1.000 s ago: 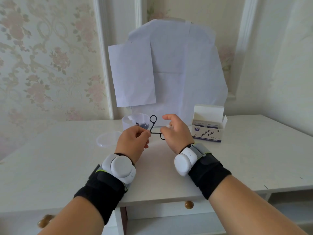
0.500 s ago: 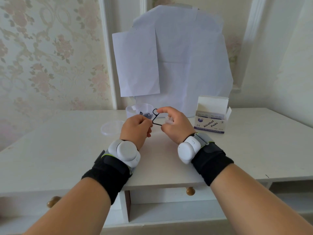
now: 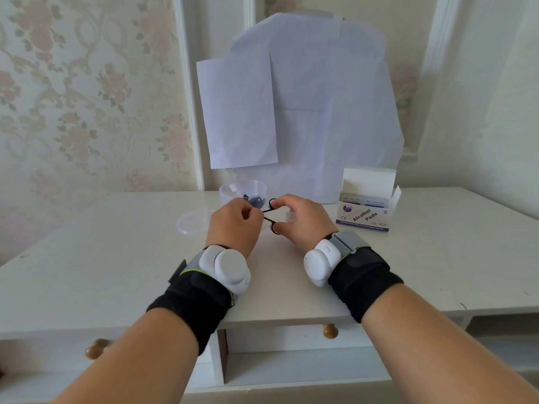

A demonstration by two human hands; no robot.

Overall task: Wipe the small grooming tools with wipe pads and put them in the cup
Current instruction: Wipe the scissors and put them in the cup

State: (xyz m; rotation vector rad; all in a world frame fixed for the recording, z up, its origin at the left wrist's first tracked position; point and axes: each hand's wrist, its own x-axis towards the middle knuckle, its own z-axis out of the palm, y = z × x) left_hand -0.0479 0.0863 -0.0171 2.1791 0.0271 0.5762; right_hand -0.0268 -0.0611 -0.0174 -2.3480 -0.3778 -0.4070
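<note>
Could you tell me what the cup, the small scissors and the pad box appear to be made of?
Cup: translucent plastic, slightly frosted; dark items inside show through its wall. Small scissors: thin and black; probably coated metal, though too small to be sure. Pad box: white printed cardboard, with a folded-up lid flap.

- white table (image 3: 87, 272), two brown drawer knobs (image 3: 330, 330) under front edge
- clear cup (image 3: 233, 190) at 12 o'clock, dark items inside
- clear round lid (image 3: 191, 222) flat at 10 o'clock, just beside cup
- open box of alcohol pads (image 3: 366, 208) at 2 o'clock, well apart from cup
- white paper sheets (image 3: 306, 112) upright at back edge
</note>
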